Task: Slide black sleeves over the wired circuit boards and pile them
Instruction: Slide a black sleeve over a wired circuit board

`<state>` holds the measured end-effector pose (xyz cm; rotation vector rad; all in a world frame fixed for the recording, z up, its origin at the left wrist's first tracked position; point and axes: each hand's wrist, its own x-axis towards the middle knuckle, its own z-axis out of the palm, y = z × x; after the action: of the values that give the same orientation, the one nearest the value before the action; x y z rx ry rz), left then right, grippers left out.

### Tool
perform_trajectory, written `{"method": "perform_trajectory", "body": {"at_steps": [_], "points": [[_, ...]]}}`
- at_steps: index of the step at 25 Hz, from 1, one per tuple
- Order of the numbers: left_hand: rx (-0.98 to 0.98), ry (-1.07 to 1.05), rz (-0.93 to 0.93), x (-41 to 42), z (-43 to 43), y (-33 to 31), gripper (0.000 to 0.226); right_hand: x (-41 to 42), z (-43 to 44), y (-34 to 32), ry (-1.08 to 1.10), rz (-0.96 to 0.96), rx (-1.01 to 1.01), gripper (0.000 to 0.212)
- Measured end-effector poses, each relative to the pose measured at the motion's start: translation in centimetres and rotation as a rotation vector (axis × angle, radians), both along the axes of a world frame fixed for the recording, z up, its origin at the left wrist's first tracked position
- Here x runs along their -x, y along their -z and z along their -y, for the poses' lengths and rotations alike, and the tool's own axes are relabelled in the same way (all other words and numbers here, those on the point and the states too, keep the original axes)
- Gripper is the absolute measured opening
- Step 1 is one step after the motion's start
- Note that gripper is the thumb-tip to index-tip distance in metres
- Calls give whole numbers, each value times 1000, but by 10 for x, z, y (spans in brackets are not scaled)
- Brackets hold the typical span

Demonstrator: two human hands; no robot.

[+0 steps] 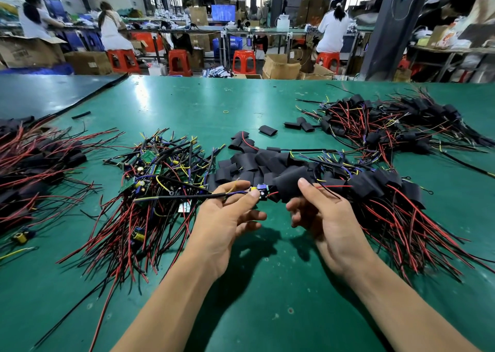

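Observation:
My left hand [227, 215] pinches a small wired circuit board [260, 190] between thumb and fingers, its black, yellow and blue leads trailing left. My right hand [318, 212] grips a black sleeve [288, 185] just right of the board; the board's red and black wires run through the sleeve and poke out past my thumb. The board's end sits at the sleeve's mouth. A heap of bare wired boards [152, 180] lies to the left. Loose black sleeves [251, 161] lie behind my hands. Sleeved boards are piled on the right [380, 188].
A further pile of sleeved boards [388, 124] lies at the far right, another [34, 161] at the left edge. Stray sleeves [267, 130] and a yellow rubber band [226, 112] lie on the green mat [187, 105]. Workers sit on red stools beyond the table.

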<state>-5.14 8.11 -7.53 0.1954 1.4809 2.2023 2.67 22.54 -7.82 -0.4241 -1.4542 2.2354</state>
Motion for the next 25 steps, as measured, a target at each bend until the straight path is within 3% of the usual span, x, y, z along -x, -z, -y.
{"method": "perform_trajectory", "body": {"at_steps": [7,12,20,25], "points": [[-86,-93,96,2,1,-2,30,1,0,1,31,88,77,20],[-88,-118,87,3,1,-2,29,5,5,1,41,47,221,19],[69,-55,-121,-9,-4,3,20,3,12,7,60,134,-118,25],[58,31,-82,-7,-2,3,22,1,9,5,-34,128,-51,22]]}}
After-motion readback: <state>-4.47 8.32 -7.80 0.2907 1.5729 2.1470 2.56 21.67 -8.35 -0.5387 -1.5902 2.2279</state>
